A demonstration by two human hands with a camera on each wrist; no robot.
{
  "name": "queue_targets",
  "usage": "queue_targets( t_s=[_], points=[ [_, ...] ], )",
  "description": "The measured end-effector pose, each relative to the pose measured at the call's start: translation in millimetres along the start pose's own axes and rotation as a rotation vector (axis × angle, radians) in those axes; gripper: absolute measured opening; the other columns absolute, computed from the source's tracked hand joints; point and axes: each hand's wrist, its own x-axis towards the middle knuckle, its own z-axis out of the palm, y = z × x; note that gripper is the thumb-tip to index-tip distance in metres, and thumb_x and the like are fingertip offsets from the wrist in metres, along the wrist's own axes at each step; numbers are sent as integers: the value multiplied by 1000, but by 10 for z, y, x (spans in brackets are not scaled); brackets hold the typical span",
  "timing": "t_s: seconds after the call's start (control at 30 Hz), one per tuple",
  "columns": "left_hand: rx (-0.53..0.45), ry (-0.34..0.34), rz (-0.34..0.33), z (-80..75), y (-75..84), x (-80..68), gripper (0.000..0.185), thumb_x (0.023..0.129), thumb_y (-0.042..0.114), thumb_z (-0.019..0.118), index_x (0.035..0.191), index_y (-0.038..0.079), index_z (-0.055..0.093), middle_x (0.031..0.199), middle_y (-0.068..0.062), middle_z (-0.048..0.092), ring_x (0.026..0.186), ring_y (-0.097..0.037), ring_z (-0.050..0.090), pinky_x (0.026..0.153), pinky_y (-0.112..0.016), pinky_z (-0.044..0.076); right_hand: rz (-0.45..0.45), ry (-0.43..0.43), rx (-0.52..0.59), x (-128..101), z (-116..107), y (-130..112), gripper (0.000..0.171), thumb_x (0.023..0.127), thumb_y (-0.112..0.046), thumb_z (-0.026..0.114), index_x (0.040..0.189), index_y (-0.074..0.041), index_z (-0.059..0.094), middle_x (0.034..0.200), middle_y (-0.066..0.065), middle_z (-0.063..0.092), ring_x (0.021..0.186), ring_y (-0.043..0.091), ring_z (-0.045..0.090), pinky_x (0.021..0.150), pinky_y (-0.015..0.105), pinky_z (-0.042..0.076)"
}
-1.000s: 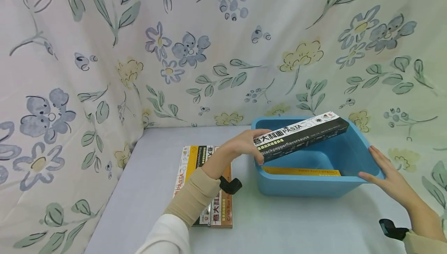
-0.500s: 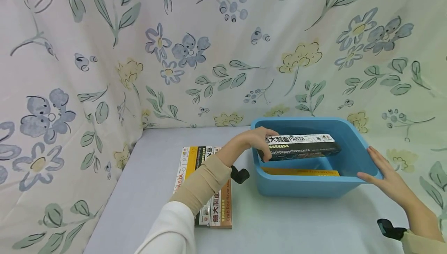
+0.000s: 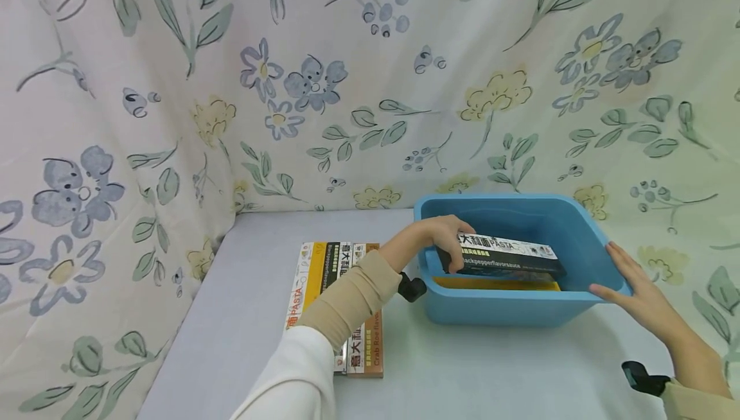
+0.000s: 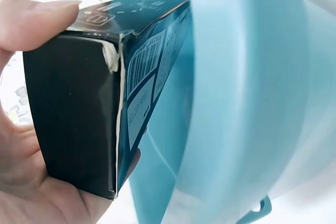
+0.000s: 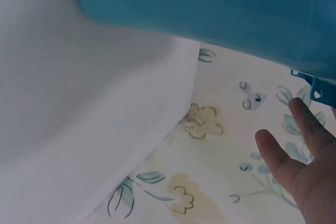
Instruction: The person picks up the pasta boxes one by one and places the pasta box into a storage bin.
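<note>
1. At bin's left end: left hand [image 3: 444,235] grips black pasta box [image 3: 502,257] by its near end, thumb on top, fingers curled under. Wrist view confirms, box end sits in palm [image 4: 31,182].
2. Box pos: inside blue bin [image 3: 509,307], roughly level, long axis across the bin, lying over a yellow box [image 3: 497,284] on the bin floor. Can't tell if the two touch.
3. Box label reads "PASTA" + "Blackpepperflavorsauce"; barcode side faces bin wall [image 4: 247,77] in left wrist view.
4. Right hand [image 3: 630,291]: fingers straight, holding nothing, flat against bin's right rim/outer wall. Right wrist view shows fingertips [image 5: 299,145] spread below bin's underside [image 5: 210,3], contact not clear from that angle.
5. Bin sits on grey table [image 3: 254,304], right of centre, near the back.
6. Left of bin: row of flat pasta boxes [image 3: 324,279] lying side by side on table, partly hidden by left forearm. Beige sleeve [image 3: 347,298] w/ white layer nearer the camera.
7. Black wrist cam mounts visible on both arms [image 3: 413,288] [image 3: 638,378].
8. Floral cloth [image 3: 173,118] as backdrop, behind + both sides.
</note>
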Motion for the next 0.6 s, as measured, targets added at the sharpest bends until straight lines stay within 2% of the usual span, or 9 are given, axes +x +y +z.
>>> queue_targets(
  t_s=[0.1, 0.13, 0.27, 0.47, 0.6],
  points=[
    [12, -21, -13, 18, 8, 8, 89, 66, -9, 74, 147, 11, 43, 150, -8, 40, 88, -17, 47, 56, -29, 43, -1, 3, 2, 6, 10, -4, 89, 94, -30, 58, 156, -8, -2, 159, 24, -10, 136, 61, -6, 88, 85, 7],
    [15, -25, -12, 22, 9, 7, 89, 66, -8, 75, 147, 11, 44, 149, -8, 41, 96, -17, 46, 58, -29, 45, -2, 5, 1, 6, 12, -5, 89, 94, -30, 58, 156, -8, -2, 159, 24, -10, 136, 61, -6, 88, 85, 7],
    [7, -44, -23, 40, 10, 42, 88, 66, -8, 76, 146, 9, 44, 144, -8, 46, 95, -17, 48, 63, -31, 47, -3, 15, -4, -3, 9, -5, 89, 94, -30, 58, 156, -8, -1, 159, 24, -9, 135, 62, -5, 88, 85, 8],
    [43, -94, -71, 19, 3, 112, 89, 69, -4, 75, 149, 14, 41, 153, -4, 35, 109, -15, 41, 71, -30, 46, -9, 19, 11, -7, 9, -6, 88, 94, -29, 58, 156, -8, -1, 159, 24, -8, 134, 63, -4, 87, 85, 9],
    [99, -134, -68, 15, 24, 164, 90, 70, -1, 76, 150, 16, 38, 155, -3, 33, 118, -14, 40, 78, -29, 46, -3, 18, 10, -20, 8, -2, 88, 94, -29, 58, 156, -8, -1, 159, 23, -9, 134, 63, -4, 86, 85, 9]
  ],
)
